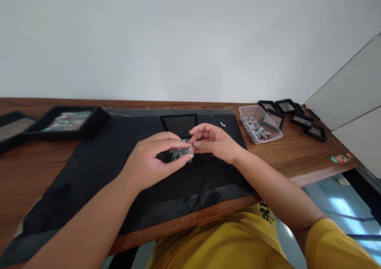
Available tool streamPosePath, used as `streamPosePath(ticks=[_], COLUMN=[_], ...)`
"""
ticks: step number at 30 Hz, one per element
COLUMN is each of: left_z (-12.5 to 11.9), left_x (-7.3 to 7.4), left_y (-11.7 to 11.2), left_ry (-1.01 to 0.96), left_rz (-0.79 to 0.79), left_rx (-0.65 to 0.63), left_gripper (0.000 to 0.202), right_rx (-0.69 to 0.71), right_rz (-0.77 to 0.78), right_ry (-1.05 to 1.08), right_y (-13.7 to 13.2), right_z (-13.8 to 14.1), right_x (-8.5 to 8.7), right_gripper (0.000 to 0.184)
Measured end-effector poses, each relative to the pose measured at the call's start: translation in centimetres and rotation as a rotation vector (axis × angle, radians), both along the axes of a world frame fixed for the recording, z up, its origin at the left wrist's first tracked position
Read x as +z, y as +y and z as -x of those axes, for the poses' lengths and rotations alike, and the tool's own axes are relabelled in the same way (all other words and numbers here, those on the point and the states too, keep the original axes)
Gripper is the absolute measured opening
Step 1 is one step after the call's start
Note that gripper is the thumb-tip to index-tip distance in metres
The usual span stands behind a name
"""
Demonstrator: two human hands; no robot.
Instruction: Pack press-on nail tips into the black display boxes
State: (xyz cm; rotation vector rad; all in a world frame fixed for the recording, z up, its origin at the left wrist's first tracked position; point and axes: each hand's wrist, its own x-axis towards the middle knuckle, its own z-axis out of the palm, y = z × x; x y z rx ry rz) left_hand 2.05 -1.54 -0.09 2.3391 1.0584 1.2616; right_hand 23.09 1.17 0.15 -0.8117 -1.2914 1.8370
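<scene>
My left hand (154,155) grips a small clear plastic packet (178,153) with green and pink pieces showing through it, thumb below and fingers above. At the packet's right end, my right hand (214,142) is closed, its thumb and fingertips pinching the edge. Exactly what those fingertips hold is too small to make out. Both hands are over a black mat (104,169). Just behind them lies a flat black-framed tray (180,124), partly hidden by the hands.
A clear plastic box (260,140) of small green and pink packets stands to the right. Several black frames (285,106) lie beyond it. At left, a black tray (68,132) holds more packets. White scraps (222,124) lie on the mat. Round stickers (342,157) mark the wooden table.
</scene>
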Motion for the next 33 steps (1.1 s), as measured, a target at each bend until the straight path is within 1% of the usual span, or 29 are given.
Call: streamPosePath(ticks=[3,6,9,11,16,22,28,33], left_z=[0.3,0.3,-0.1,-0.4,-0.8,-0.7,-0.5,-0.3], left_x=[-0.4,-0.9,-1.5,-1.8,-2.5,-2.7,-2.3,-1.7], left_y=[0.4,0.7,1.1,1.2,1.3,1.1,1.0,0.8], left_ry=[0.024,0.060,0.132,0.184,0.268,0.286,0.230,0.117], left_rz=[0.043,0.076,0.077,0.081,0.103,0.137,0.171,0.109], left_rx=[0.033,0.040,0.016,0.017,0.099,0.103,0.068,0.035], left_gripper=[0.014,0.019,0.024,0.027,0.028,0.026,0.026,0.019], right_rx=[-0.141,-0.269,-0.352,-0.367,-0.331,-0.311,-0.417,-0.553], right_rz=[-0.028,-0.129,-0.229,-0.290,-0.404,-0.467,-0.603,-0.664], right_ry=[-0.080,-0.134,-0.171,-0.191,-0.271,-0.371,-0.461,-0.519], right_y=[0.4,0.9,1.3,1.4,1.1,0.6,0.5,1.0], right_z=[-0.1,-0.7,-1.3,-1.4,-0.7,-0.3,-0.8,-1.7], right_x=[-0.2,0.1,0.3,0.1,-0.6,-0.7,0.0,1.0], right_gripper=[0.024,0.018,0.016,0.017,0.019,0.017,0.015,0.012])
